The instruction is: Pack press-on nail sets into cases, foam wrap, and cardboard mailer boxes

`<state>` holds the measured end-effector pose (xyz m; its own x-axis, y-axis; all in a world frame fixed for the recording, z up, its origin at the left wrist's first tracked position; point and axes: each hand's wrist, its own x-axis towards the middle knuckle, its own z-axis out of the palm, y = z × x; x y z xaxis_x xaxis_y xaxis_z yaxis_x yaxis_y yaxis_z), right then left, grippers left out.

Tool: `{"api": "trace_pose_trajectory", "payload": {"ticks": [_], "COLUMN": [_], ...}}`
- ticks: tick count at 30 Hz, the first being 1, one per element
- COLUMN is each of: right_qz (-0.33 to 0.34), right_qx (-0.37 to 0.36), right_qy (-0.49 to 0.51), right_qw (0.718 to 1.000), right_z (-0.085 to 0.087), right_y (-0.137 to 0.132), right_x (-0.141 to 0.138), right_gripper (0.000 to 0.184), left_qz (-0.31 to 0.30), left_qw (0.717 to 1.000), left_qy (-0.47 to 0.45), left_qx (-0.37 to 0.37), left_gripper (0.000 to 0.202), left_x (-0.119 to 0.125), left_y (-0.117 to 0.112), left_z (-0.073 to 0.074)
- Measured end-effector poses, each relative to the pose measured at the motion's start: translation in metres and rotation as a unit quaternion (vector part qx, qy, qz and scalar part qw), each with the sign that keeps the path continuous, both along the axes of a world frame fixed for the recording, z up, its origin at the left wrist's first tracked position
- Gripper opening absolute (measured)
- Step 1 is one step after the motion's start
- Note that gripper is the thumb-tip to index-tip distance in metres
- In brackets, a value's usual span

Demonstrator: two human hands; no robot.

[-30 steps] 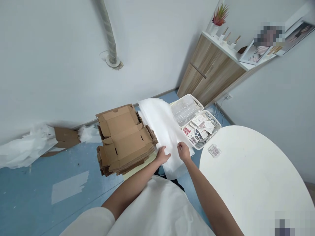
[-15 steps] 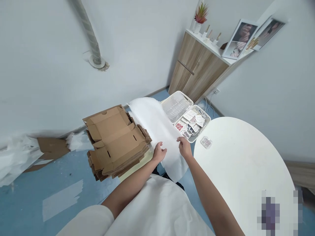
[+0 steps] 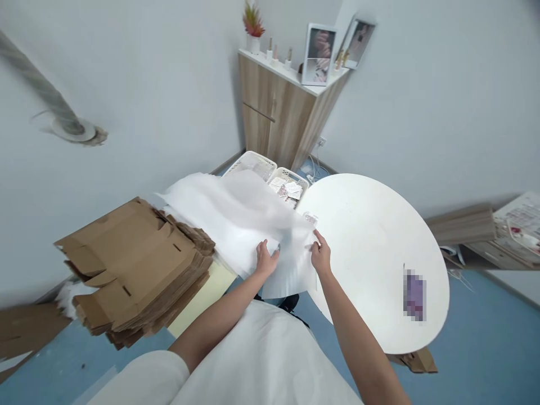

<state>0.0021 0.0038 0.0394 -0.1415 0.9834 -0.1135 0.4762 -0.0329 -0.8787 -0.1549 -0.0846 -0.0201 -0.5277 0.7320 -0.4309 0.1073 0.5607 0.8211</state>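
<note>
A thin, translucent white foam sheet (image 3: pixel 291 247) spans the space between my two hands, its right part raised toward the round table. My right hand (image 3: pixel 321 256) pinches its right edge between thumb and fingers, beside the table rim. My left hand (image 3: pixel 265 261) has its fingers curled on the sheet further left, thumb and forefinger closing on a fold. More white foam sheets (image 3: pixel 211 219) lie beneath and to the left, overlapping the flattened cardboard boxes (image 3: pixel 139 264).
A round white table (image 3: pixel 371 225) stands at right, bearing a blurred purple item (image 3: pixel 415 295) and a small clear packet (image 3: pixel 311 218). Two white baskets (image 3: pixel 274 166) sit behind the sheets. Beyond is a wooden cabinet (image 3: pixel 278 107) with framed pictures and a plant.
The view has swung right. My right hand has drawn the sheet's edge up and rightward over the table's rim, and the sheet now bends. My left hand has closed more on it.
</note>
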Motion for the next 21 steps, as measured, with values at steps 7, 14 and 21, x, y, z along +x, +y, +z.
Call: {"api": "trace_pose_trajectory", "payload": {"ticks": [7, 14, 21], "right_qz": [-0.157, -0.228, -0.180], "right_qx": [-0.013, -0.015, -0.036], "right_qy": [0.058, 0.013, -0.250], "right_qw": [0.986, 0.974, 0.951], "right_z": [-0.004, -0.038, -0.053], "right_y": [0.001, -0.005, -0.025], "right_x": [0.112, 0.214, 0.260], "right_gripper": [0.057, 0.060, 0.049], "left_qz": [-0.109, -0.210, -0.312], "left_qw": [0.993, 0.976, 0.945], "left_qy": [-0.050, -0.054, 0.093], "left_qx": [-0.008, 0.007, -0.019], "left_gripper": [0.067, 0.065, 0.046], "left_x": [0.087, 0.164, 0.195], "left_y": [0.020, 0.042, 0.053], "left_z": [0.011, 0.015, 0.015]}}
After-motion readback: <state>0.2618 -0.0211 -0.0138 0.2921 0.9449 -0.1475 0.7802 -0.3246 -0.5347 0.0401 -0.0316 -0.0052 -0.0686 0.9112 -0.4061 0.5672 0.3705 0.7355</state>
